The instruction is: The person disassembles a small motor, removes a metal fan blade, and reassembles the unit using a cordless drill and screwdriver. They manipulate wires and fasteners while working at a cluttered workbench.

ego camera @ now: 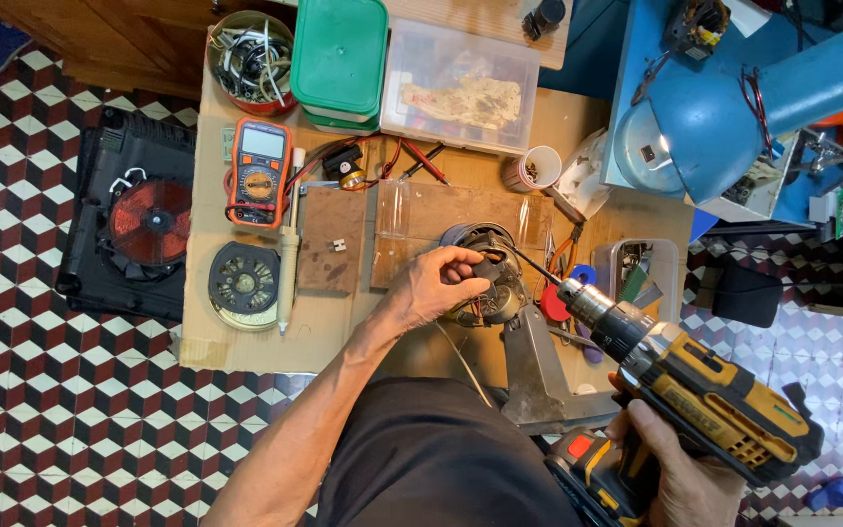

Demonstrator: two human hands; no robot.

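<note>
My left hand (438, 286) grips a small dark electric motor (488, 271) that rests on the cardboard-covered bench. My right hand (673, 466) holds a yellow and black cordless drill (702, 392) by its handle. The drill's thin bit (537, 266) points up and left and reaches the motor's right side, close to my left fingers. A grey metal bracket (537, 369) lies just below the motor.
On the bench are an orange multimeter (260, 172), a round fan part (244, 283), a soldering iron (288, 271), two wood blocks (333, 238), a tin of wires (249, 60), a green-lidded box (340, 57), a clear tub (461, 86) and a parts bin (641, 263). A blue lamp (724, 112) hangs at the right. An opened induction cooker (134, 222) lies on the tiled floor at the left.
</note>
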